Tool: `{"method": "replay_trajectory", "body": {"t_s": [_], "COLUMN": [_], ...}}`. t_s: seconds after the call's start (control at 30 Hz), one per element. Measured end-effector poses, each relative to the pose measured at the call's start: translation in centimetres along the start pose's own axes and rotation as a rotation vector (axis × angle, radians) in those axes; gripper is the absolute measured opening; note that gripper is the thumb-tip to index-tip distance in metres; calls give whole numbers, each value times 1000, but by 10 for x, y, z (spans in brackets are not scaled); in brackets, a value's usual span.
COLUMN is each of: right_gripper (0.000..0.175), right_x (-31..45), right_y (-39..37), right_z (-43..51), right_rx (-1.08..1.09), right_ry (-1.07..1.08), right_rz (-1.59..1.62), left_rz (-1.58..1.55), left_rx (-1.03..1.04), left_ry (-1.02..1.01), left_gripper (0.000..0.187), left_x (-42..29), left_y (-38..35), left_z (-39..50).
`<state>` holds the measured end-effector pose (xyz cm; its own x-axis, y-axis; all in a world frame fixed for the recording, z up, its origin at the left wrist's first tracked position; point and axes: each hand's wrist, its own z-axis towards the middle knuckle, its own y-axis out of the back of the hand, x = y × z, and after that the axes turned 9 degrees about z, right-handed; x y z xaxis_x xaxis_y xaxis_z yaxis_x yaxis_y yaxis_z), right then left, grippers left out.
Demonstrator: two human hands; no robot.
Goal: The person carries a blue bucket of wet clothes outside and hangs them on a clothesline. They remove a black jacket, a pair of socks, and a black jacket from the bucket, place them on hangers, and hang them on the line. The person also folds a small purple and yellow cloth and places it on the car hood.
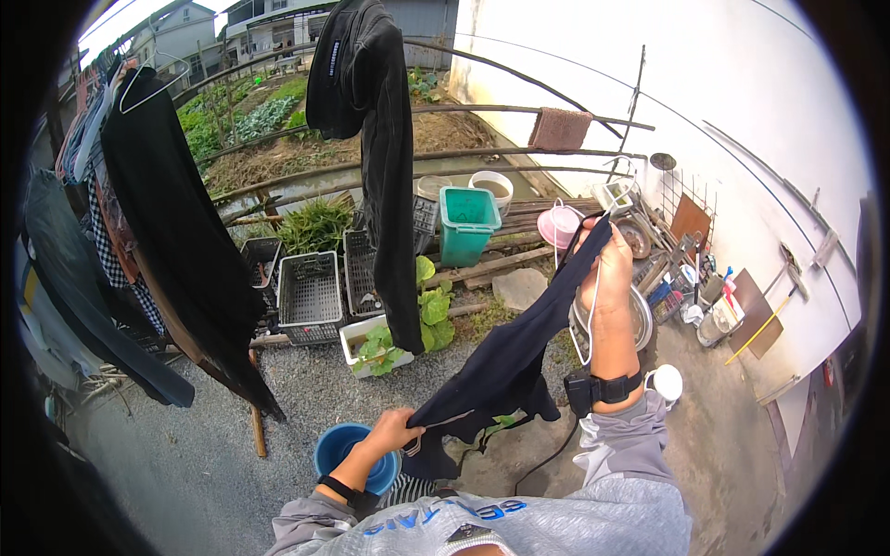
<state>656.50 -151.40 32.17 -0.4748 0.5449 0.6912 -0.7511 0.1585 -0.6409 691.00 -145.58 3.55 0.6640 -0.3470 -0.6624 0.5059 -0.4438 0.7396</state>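
Note:
A dark navy garment is stretched slantwise between my two hands. My left hand grips its lower left end, where a pale trim edge shows. Raised up to the right, my right hand pinches the upper end together with a white clothes hanger. The hanger's hook points upward above the fingers, and part of its frame lies behind the hand and cloth. Below my left hand stands a blue bucket, partly covered by my forearm.
Black trousers hang from a pole ahead. More clothes hang at left. Plastic crates, a green bin and a white planter stand beyond the gravel. Tools and clutter line the white wall. A brown towel hangs on a rail.

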Motion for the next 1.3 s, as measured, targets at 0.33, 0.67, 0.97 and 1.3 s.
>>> {"method": "replay_trajectory", "body": {"t_s": [0.33,0.67,0.97,1.3], "right_gripper": [13,23,29,32], "right_x": [-21,-21,-42,13], "right_y": [-72,-98,4,68], "right_z": [129,210,173,115], "right_rx": [193,232,390,644], "right_ry": [34,118,-120,-598], "right_rz": [29,57,92,382], "left_rz": [-144,-339,-295,11], "left_rx": [28,97,-156,-776], "left_ry": [-258,-157,159,256], "left_gripper": [55,51,41,65], "left_x": [8,39,21,-78], "left_y": [23,55,27,-70], "left_z": [111,152,125,168]}}
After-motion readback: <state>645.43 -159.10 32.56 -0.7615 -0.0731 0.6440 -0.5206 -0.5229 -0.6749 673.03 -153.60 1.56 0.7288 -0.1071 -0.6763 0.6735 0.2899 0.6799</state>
